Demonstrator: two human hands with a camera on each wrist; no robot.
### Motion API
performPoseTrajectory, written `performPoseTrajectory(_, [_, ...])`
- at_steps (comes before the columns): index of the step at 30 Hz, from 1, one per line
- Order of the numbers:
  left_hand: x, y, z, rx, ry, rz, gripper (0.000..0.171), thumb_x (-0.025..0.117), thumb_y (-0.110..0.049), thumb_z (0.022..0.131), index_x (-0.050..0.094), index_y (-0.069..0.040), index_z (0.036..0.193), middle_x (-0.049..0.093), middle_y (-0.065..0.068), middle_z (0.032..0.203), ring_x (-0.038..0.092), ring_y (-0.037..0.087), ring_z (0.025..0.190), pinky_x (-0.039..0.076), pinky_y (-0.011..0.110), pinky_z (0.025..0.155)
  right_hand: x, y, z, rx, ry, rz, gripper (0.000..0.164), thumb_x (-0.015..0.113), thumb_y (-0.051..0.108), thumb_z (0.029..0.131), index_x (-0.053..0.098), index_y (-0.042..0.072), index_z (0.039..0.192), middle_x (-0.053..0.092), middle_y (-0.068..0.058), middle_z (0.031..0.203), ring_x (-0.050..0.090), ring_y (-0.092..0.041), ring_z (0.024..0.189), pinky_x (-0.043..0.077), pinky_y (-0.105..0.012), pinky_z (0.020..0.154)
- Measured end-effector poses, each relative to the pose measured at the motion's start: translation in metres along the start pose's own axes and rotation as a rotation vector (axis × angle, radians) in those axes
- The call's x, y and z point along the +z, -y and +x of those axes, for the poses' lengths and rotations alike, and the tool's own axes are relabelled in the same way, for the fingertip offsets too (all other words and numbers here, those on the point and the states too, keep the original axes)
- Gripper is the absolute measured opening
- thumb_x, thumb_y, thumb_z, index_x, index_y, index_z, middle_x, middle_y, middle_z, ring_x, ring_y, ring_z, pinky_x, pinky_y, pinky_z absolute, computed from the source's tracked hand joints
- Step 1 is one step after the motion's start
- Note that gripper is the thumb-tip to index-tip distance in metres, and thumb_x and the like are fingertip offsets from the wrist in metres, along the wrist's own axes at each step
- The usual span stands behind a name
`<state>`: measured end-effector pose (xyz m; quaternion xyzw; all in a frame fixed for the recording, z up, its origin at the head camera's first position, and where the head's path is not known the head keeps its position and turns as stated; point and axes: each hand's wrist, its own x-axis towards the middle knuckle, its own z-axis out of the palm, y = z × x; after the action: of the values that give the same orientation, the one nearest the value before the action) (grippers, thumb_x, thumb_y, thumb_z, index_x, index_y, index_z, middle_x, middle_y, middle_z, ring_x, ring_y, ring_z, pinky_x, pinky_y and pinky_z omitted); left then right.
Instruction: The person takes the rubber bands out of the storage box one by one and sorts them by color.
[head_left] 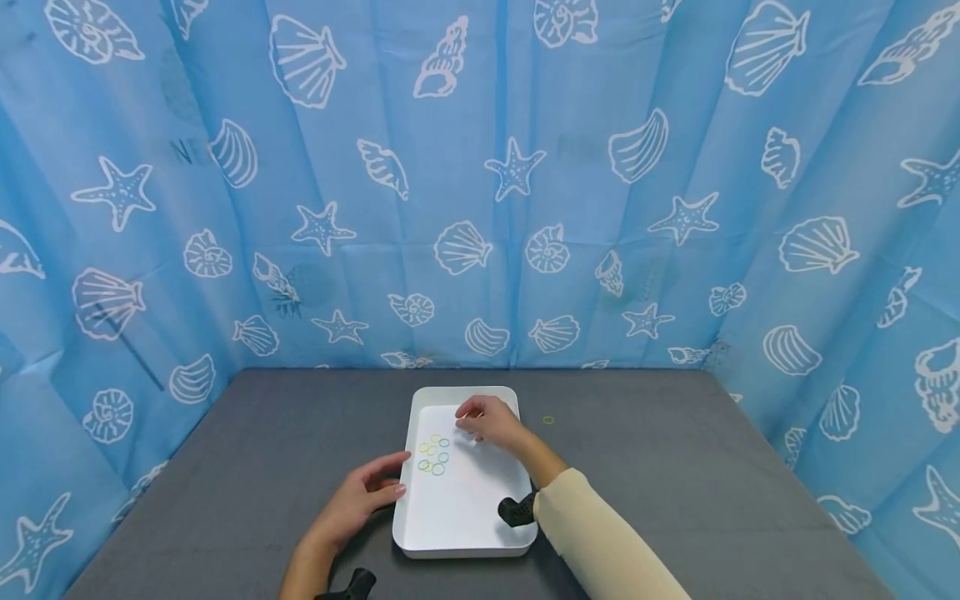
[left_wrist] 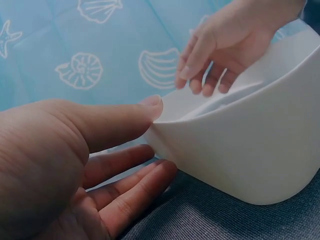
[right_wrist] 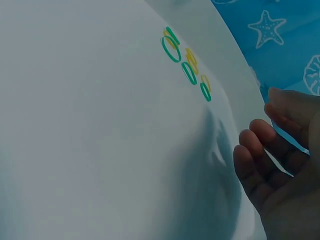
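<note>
A white rectangular tray [head_left: 480,508] with raised walls stands on the grey table. Thin yellow and green rings [right_wrist: 192,61] lie in a loose group on the tray floor, along its left side. My left hand [head_left: 365,493] is at the tray's left wall, thumb at the rim and fingers near the outer face, as the left wrist view shows. Over the far part of the tray hovers my right hand [head_left: 489,420], its fingers loosely bent and apart from the rings. Nothing shows between the fingers of the right hand [right_wrist: 285,150].
One yellow-green ring [head_left: 548,421] lies on the grey table [head_left: 637,467], right of the tray's far end. Behind the table hangs a blue curtain [head_left: 480,287] printed with white shells and starfish. Dark wrist cameras [head_left: 517,511] sit on both arms.
</note>
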<state>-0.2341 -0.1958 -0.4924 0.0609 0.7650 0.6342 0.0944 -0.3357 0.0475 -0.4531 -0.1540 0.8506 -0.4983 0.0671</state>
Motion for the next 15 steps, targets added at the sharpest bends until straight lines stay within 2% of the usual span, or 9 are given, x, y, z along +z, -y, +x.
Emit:
performPoseTrajectory(5, [-0.001, -0.001, 0.0, -0.006, 0.005, -0.009, 0.055, 0.069, -0.018, 0.092, 0.049, -0.004, 0.141, 0.048, 0.021, 0.14, 0.058, 0.027, 0.11, 0.05, 0.039, 0.089, 0.004, -0.004, 0.004, -0.006, 0.055, -0.036, 0.013, 0.068, 0.007, 0.09, 0.068, 0.0, 0.101, 0.061, -0.002, 0.085, 0.056, -0.014, 0.073, 0.049, -0.027, 0.063])
performPoseTrajectory(10, [-0.001, -0.002, 0.0, 0.024, 0.033, -0.043, 0.055, 0.069, -0.016, 0.092, 0.048, -0.002, 0.141, 0.047, 0.023, 0.14, 0.058, 0.03, 0.112, 0.05, 0.037, 0.087, 0.009, -0.008, 0.008, -0.022, 0.064, -0.101, 0.011, 0.07, 0.009, 0.089, 0.069, 0.002, 0.098, 0.063, -0.001, 0.086, 0.053, -0.013, 0.078, 0.047, -0.027, 0.068])
performPoseTrajectory(15, [-0.001, 0.0, -0.001, 0.034, 0.042, -0.045, 0.056, 0.068, -0.016, 0.092, 0.048, -0.001, 0.141, 0.048, 0.023, 0.139, 0.058, 0.029, 0.111, 0.05, 0.035, 0.086, 0.017, -0.008, 0.009, 0.003, 0.057, -0.231, 0.005, 0.072, 0.009, 0.086, 0.07, 0.006, 0.09, 0.061, 0.002, 0.08, 0.051, -0.013, 0.072, 0.044, -0.027, 0.066])
